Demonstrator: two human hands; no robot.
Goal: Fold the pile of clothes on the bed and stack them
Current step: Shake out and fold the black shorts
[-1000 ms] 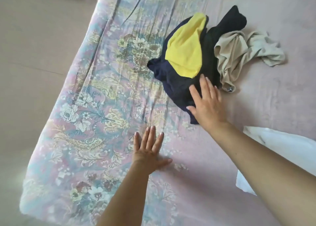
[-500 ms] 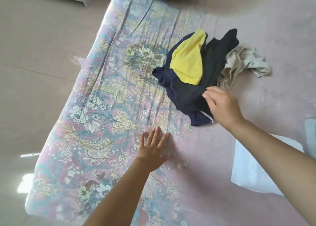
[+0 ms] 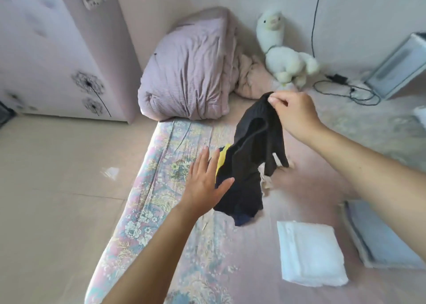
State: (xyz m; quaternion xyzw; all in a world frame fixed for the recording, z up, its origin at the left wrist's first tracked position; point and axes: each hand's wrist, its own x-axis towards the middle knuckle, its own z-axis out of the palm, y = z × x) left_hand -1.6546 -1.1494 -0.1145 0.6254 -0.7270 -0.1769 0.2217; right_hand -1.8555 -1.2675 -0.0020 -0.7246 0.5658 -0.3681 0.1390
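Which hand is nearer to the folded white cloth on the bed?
Left, narrowly. The left hand hovers open beyond the folded white cloth, to its left; the right hand is raised farther beyond it, pinching the black garment.

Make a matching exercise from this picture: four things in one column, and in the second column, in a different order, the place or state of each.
Things:
1. black garment
2. folded white cloth
3. white plush alpaca
4. left hand

Places or states:
A. sits at the far end of the bed, by the wall
B. open, fingers straight, beside the hanging cloth
C. lies flat on the bed, near the right arm
D. hangs in the air, pinched at the top by the right hand

Pairs: 1-D, 2-C, 3-A, 4-B
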